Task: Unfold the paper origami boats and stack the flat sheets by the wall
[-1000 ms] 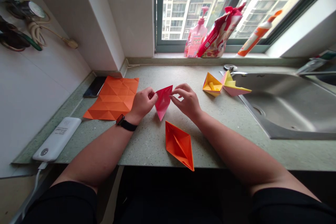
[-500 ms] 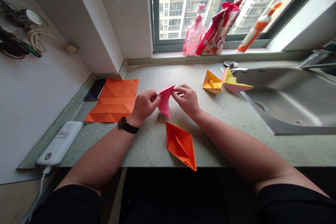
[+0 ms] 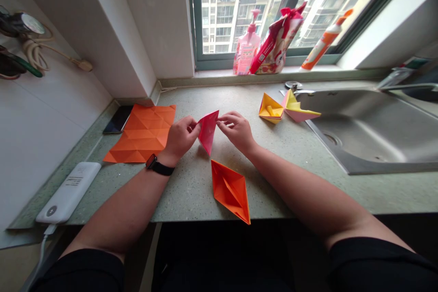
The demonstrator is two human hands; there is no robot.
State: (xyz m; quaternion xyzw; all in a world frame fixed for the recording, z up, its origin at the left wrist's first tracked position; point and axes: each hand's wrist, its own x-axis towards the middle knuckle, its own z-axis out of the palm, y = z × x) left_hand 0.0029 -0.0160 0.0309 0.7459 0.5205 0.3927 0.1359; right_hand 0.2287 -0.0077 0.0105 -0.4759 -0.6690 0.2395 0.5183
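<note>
Both hands hold a folded pink paper piece (image 3: 207, 130) just above the speckled green counter (image 3: 191, 187). My left hand (image 3: 179, 137), with a black watch on the wrist, pinches its left edge. My right hand (image 3: 236, 128) pinches its upper right corner with thumb and fingertips. A finished orange paper boat (image 3: 231, 190) lies near the counter's front edge, just below the hands. A creased orange sheet (image 3: 142, 133) lies flat to the left of my left hand.
A yellow folded paper shape (image 3: 271, 108) and a pink-and-yellow one (image 3: 298, 108) sit beside the steel sink (image 3: 369, 132). A phone (image 3: 118, 119) and a white power bank (image 3: 66, 191) lie at the left. Bottles and a red bag (image 3: 275, 45) stand on the window sill.
The pink paper has turned in my hands and now shows a narrower face. The view has shifted slightly; both hands stay pinched on the paper.
</note>
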